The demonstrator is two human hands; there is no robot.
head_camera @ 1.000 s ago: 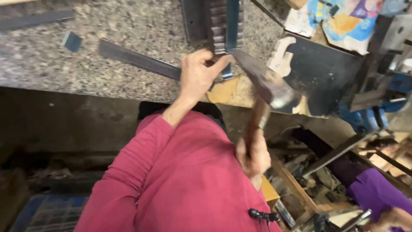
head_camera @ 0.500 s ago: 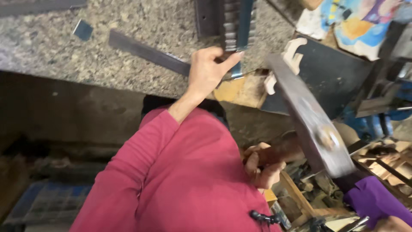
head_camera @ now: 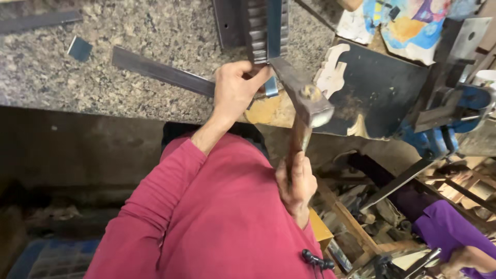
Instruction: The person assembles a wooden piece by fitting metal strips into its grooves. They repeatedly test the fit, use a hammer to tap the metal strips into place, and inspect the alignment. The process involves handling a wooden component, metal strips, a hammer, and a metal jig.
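The left hand (head_camera: 233,93) pins a flat dark steel strip (head_camera: 160,72) on speckled granite (head_camera: 129,31); the right hand (head_camera: 296,184) grips a wooden-handled hammer (head_camera: 305,103) tightly.

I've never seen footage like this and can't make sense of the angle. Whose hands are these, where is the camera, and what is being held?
The camera sits on the person's head and looks down, so you see their own red sleeves and both hands. The left hand grips a flat metal strip lying on a speckled stone bench. The right hand holds a hammer by its wooden handle, its head just beside the left hand. A small metal offcut lies on the bench, a blue vise stands to the right, and a purple sleeve at lower right belongs to someone else.
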